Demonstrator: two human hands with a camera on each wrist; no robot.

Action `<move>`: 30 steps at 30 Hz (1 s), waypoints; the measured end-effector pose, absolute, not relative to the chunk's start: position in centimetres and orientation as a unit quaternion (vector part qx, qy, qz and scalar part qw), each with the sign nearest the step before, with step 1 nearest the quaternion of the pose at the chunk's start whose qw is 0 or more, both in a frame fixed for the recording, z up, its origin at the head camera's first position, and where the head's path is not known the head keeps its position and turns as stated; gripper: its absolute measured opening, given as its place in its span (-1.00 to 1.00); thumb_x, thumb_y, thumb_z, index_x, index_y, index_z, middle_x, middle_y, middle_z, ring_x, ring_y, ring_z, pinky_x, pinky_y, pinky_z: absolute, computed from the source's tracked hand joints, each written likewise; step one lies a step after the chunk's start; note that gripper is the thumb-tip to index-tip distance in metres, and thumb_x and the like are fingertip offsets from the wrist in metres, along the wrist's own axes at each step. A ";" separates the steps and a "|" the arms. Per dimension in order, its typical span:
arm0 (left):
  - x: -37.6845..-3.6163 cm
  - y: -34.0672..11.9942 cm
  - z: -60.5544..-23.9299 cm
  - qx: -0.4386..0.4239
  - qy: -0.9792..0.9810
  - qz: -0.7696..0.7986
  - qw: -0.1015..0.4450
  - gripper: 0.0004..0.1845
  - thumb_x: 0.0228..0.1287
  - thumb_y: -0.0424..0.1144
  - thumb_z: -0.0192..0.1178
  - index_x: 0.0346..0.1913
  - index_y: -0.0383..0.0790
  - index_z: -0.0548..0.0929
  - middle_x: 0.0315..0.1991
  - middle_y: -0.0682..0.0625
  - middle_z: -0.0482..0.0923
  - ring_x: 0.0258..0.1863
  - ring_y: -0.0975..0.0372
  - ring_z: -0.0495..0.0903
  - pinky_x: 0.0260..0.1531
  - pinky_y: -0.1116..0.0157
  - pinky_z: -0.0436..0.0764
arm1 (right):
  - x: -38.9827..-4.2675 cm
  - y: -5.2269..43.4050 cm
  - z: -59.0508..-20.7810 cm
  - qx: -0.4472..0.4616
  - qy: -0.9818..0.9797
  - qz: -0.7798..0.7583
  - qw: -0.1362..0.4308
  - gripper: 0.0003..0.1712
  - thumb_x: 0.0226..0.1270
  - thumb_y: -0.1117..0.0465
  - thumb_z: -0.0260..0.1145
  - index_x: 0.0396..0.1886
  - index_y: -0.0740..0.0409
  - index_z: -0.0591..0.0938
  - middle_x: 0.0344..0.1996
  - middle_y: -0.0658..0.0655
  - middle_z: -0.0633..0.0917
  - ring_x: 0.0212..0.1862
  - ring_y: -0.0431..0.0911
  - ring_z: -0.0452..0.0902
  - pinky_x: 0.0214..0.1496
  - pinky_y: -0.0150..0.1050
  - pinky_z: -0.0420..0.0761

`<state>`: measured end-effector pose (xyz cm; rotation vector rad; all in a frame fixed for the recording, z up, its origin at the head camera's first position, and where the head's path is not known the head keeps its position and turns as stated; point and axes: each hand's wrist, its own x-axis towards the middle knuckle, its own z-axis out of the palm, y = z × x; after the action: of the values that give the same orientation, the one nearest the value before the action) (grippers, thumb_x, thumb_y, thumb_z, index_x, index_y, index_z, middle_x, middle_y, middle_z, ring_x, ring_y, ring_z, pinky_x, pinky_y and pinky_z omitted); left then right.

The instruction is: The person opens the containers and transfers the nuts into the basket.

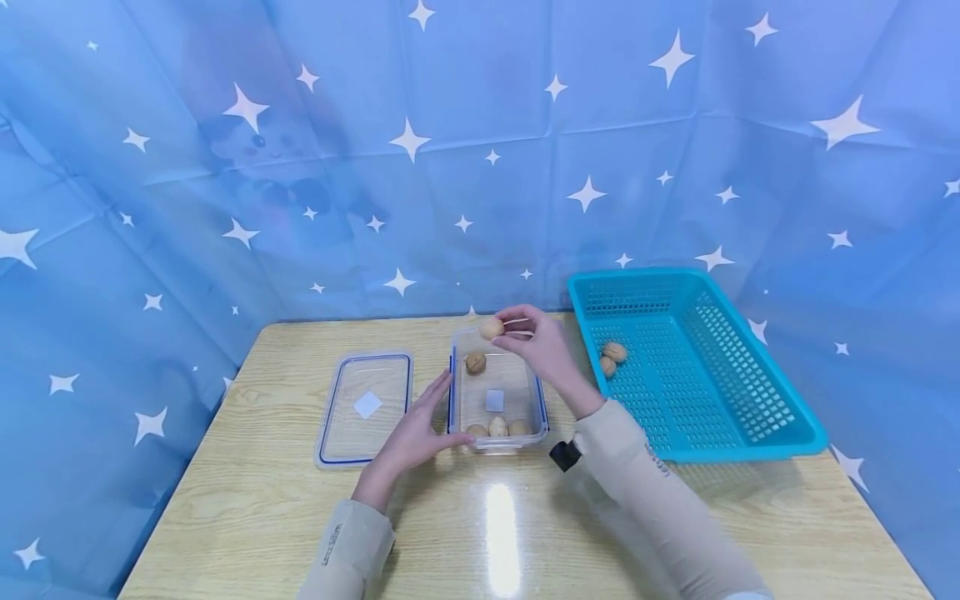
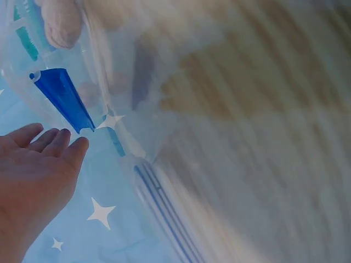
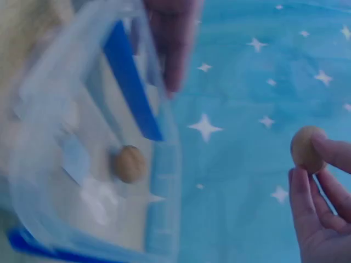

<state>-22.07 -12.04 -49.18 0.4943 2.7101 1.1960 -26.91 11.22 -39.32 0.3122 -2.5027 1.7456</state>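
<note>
Walnut (image 1: 491, 327) pinched at fingertips of right hand (image 1: 542, 346), held above far rim of clear container (image 1: 537, 392).

Left hand (image 1: 417, 432) laid flat, fingers straight, against container's left wall; nothing gripped.

Risks judged:
- light pinch: walnut slipped, rolled across table (image 1: 247, 492)
- release over rim: bounce outside
- container nudged toward lid (image 1: 365, 406)

Walnut in my right hand (image 1: 546, 350): round, tan walnut (image 1: 491, 327); pinched at my fingertips (image 3: 321, 147); held in the air over the far end of the container.
Container: clear rectangular plastic container (image 1: 537, 398) with blue clips; open, upright on the desk; my left hand (image 1: 417, 431) rests flat against its left wall.
Walnuts inside: one walnut (image 1: 476, 362) near the far end; three walnuts (image 1: 497, 427) in a row along the near wall.
</note>
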 end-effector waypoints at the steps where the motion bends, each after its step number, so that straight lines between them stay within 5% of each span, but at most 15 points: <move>1: -22.1 -12.0 -49.2 0.164 0.899 0.400 0.073 0.17 0.02 0.10 0.50 0.61 -0.06 0.01 0.64 -0.07 -0.08 0.57 -0.13 0.05 0.49 -0.22 0.17 | -27.0 11.6 -38.8 0.107 -0.813 0.571 0.044 -0.60 0.27 0.29 0.43 0.11 0.25 0.63 0.06 0.30 0.70 0.10 0.14 0.68 0.14 -0.09 0.73; 15: -22.6 -12.0 -49.2 0.168 0.897 0.395 0.107 0.18 0.07 0.14 0.46 0.61 -0.07 -0.05 0.64 -0.04 -0.14 0.58 -0.11 0.01 0.52 -0.18 0.11 | -29.0 19.4 -36.2 0.071 -0.834 0.531 0.131 -0.51 0.33 0.12 0.41 0.21 0.15 0.60 0.10 0.24 0.69 0.10 -0.01 0.61 0.14 -0.25 0.66; 21: -22.6 -11.9 -48.8 0.168 0.906 0.373 0.111 0.20 0.05 0.14 0.47 0.61 -0.10 -0.06 0.64 -0.05 -0.14 0.58 -0.10 0.03 0.53 -0.14 0.14 | -29.6 22.6 -36.7 0.036 -0.853 0.494 0.162 -0.49 0.34 0.04 0.39 0.24 0.07 0.62 0.09 0.25 0.70 0.00 -0.30 0.61 0.06 -0.37 0.63; 30: -22.4 -11.9 -48.6 0.166 0.908 0.368 0.110 0.21 0.02 0.14 0.49 0.61 -0.08 -0.04 0.64 -0.05 -0.11 0.57 -0.10 0.06 0.53 -0.14 0.15 | -30.6 26.3 -38.9 -0.002 -0.855 0.491 0.165 -0.49 0.38 0.04 0.35 0.26 0.13 0.59 0.12 0.24 0.67 -0.02 -0.40 0.53 0.14 -0.25 0.62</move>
<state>-22.41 -11.88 -48.57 0.4876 2.6688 1.0814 -30.59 26.27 -38.86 -0.0056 -2.4357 1.4001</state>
